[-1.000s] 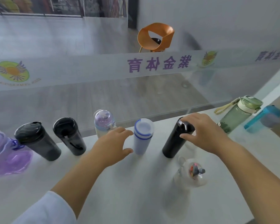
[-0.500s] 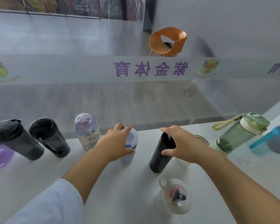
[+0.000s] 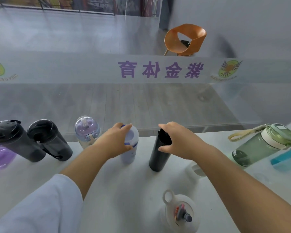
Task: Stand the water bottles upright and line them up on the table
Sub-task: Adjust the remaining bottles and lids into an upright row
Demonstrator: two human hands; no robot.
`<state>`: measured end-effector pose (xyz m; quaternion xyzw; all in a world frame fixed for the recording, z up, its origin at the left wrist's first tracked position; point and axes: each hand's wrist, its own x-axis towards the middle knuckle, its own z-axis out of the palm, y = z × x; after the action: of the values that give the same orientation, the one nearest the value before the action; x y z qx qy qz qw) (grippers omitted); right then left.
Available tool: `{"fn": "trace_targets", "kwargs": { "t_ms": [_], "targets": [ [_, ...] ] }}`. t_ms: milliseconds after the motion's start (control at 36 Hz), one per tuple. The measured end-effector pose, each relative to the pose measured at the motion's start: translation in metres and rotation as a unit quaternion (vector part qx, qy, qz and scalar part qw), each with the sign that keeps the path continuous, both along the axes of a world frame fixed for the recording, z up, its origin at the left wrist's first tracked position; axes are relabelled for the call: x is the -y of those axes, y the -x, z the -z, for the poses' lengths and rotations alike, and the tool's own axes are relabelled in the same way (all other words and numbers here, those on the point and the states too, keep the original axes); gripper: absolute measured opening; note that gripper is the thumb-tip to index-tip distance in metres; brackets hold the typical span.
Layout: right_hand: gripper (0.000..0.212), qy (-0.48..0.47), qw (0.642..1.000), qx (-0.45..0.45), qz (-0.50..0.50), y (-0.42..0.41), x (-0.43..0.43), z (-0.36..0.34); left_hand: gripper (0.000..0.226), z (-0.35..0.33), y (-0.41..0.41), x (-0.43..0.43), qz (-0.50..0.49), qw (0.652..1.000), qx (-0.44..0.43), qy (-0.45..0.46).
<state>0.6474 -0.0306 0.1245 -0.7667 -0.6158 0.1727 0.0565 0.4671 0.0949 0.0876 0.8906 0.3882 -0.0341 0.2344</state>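
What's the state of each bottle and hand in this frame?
White bottle: upright, gripped by left hand.
Slim black bottle: upright, top gripped by right hand.
Left black tumbler: upright, untouched.
Right black tumbler: upright, untouched.
Lilac-lidded bottle: upright, untouched.
Green bottle: apparently upright, lid shut.
Clear ring-lidded bottle: upright, untouched.

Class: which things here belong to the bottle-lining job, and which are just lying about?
Job: white blue-banded bottle in left hand; tall black flask in right hand; green translucent bottle; clear lilac-lidded bottle.
Lying about: orange plastic chair; lettered glass partition.
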Motion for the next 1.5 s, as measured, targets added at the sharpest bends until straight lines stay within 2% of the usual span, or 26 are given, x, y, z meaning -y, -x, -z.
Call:
{"fn": "trace_targets", "kwargs": {
  "t_ms": [111,278,472,611,722,1000,1278,1500],
  "targets": [
    [0.077,0.004,1.000,-0.002,-0.003,-0.002,-0.015,-0.001,0.076,-0.002,-0.003,-0.011,0.002,1.000,-0.008,-0.003],
    [0.066,0.000,1.000,0.005,0.000,-0.006,-0.033,-0.002,0.076,0.000,-0.004,-0.019,0.014,1.000,-0.012,-0.015],
    [0.073,-0.005,1.000,0.003,0.004,-0.011,-0.045,-0.004,0.076,0.002,-0.004,-0.022,0.023,1.000,-0.010,-0.017],
    [0.067,0.004,1.000,0.011,0.009,-0.013,-0.050,-0.004,0.075,0.005,-0.004,-0.021,0.016,1.000,0.001,-0.009],
    [0.075,0.010,1.000,0.008,0.006,-0.015,-0.049,-0.004,0.074,0.007,-0.003,-0.021,0.008,1.000,0.013,-0.001],
    [0.077,0.009,1.000,0.009,0.018,-0.022,-0.046,-0.006,0.066,0.009,-0.002,-0.020,-0.006,1.000,0.029,0.007],
    [0.066,0.014,1.000,0.012,0.024,-0.019,-0.045,-0.007,0.066,0.005,-0.003,-0.015,-0.009,1.000,0.015,0.004],
    [0.075,0.003,1.000,-0.005,0.018,-0.019,-0.044,-0.005,0.066,0.002,-0.004,-0.009,-0.019,1.000,0.008,0.014]
  ]
}}
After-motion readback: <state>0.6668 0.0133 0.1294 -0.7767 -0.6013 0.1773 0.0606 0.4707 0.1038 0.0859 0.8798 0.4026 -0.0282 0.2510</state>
